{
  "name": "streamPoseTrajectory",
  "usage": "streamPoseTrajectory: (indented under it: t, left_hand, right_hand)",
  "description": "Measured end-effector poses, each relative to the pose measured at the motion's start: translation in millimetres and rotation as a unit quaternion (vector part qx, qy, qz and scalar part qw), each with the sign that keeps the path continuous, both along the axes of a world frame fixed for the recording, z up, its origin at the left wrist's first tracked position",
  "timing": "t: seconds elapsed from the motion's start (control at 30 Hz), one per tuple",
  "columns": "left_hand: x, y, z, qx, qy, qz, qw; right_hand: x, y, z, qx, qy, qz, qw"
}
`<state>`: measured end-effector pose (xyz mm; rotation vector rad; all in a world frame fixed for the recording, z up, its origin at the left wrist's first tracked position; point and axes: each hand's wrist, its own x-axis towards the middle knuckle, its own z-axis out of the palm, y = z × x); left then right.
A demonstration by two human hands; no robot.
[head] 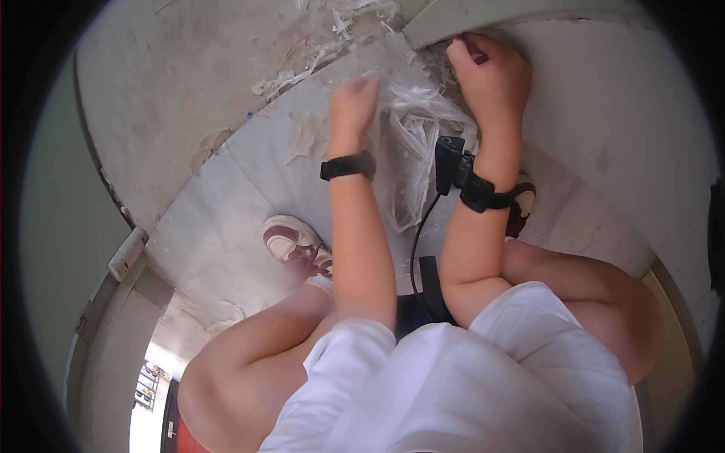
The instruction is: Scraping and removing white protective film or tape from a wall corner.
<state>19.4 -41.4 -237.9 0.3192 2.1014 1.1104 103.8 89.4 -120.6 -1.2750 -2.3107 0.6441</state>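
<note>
Clear crumpled plastic film (416,136) lies on the pale floor tiles between and below my hands. My left hand (354,110) hovers near the film's left edge with its fingers curled; whether it holds anything cannot be told. Farther to the right, my right hand (493,76) is at the corner by the pale wall, its fingers bent and their tips partly hidden. A small dark reddish patch shows between its thumb and fingers; I cannot tell what it is. Black straps circle both wrists, and a black device (449,164) with a cable sits by the right one.
Torn plastic scraps (289,79) and debris lie along the edge of the tiles (226,187) and on the rougher floor (170,102). A pale wall (612,102) stands close on the right. My shoes (291,240) are on the tiles. A green panel curves along the far left.
</note>
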Motion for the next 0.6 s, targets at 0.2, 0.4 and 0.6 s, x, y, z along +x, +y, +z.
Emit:
streamPoseTrajectory:
  t: [0.2,0.4,0.6]
  left_hand:
    - [2,5,1,0.004,0.007,-0.016,1.000]
    - [6,12,5,0.012,-0.007,-0.013,1.000]
    - [5,12,8,0.004,-0.002,-0.019,1.000]
  right_hand:
    - [-1,3,4,-0.006,-0.038,0.027,0.999]
    - [-2,3,3,-0.009,-0.009,0.014,1.000]
    - [-2,2,6,-0.028,0.012,0.002,1.000]
